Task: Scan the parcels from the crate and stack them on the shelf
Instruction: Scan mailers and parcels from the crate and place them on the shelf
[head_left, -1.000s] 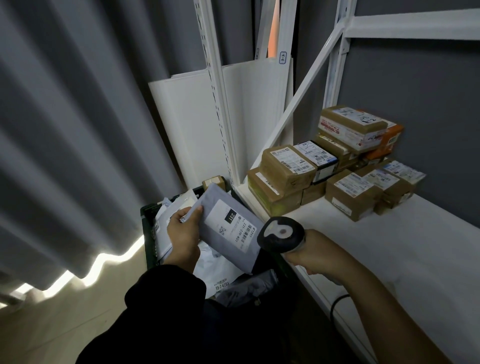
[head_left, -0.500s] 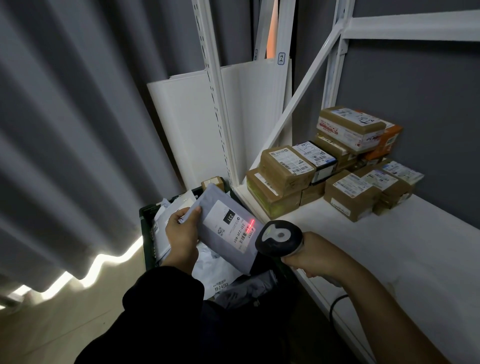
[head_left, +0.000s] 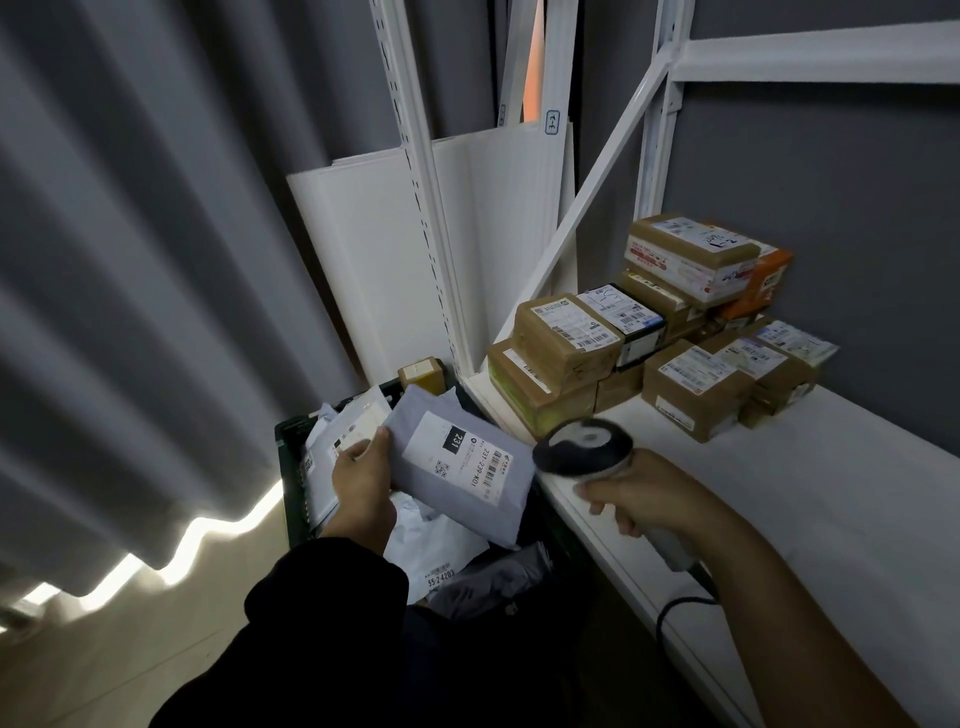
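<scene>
While the grey parcel (head_left: 501, 517) was held above the crate (head_left: 292, 441), clear of the shelf (head_left: 779, 499), we found the left hand (head_left: 363, 483) gripping its left edge, thumb on top. The right hand (head_left: 641, 493) was clenched round the handle of the scanner (head_left: 584, 451), whose head sat just beside the parcel's right edge. We saw no beam on the label (head_left: 457, 457) and judged the scan step to be in hand. To do it well, in our view, the label should be held flat and taut, tilted towards the scanner window, with the thumb off the barcode strip. Legible on the label: "231" in white on a black block, and "231-229-K01". A white bag (head_left: 441, 540) in the crate read "55-2-4203". Labels on the stacked boxes (head_left: 566, 338) on the shelf were too small to read.
</scene>
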